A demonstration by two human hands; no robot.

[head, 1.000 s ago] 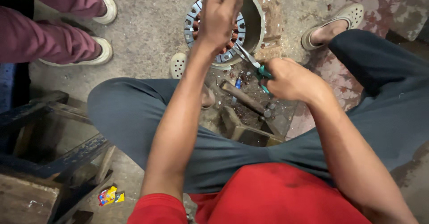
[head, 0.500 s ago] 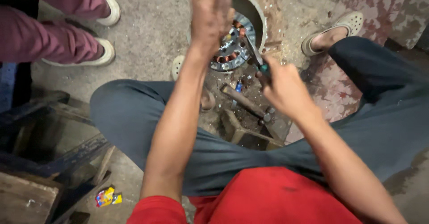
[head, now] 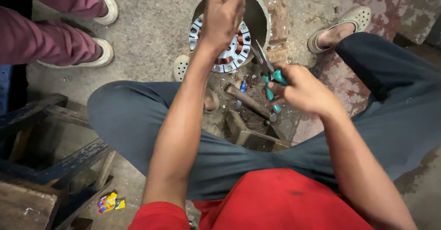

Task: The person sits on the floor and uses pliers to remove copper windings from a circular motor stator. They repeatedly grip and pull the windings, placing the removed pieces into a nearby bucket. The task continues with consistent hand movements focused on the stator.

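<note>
A seated person works over a motor stator [head: 229,37] standing on the concrete floor [head: 151,32] between their feet. The left hand [head: 223,15] is closed into a loose fist above the stator's copper windings, thumb raised; whether it pinches a wire cannot be told. The right hand [head: 303,90] grips teal-handled pliers [head: 271,76], their jaws pointing toward the stator's rim. A hammer [head: 248,101] lies just below, near wooden blocks [head: 250,136]. A second person's sandalled feet [head: 103,28] stand at upper left.
</note>
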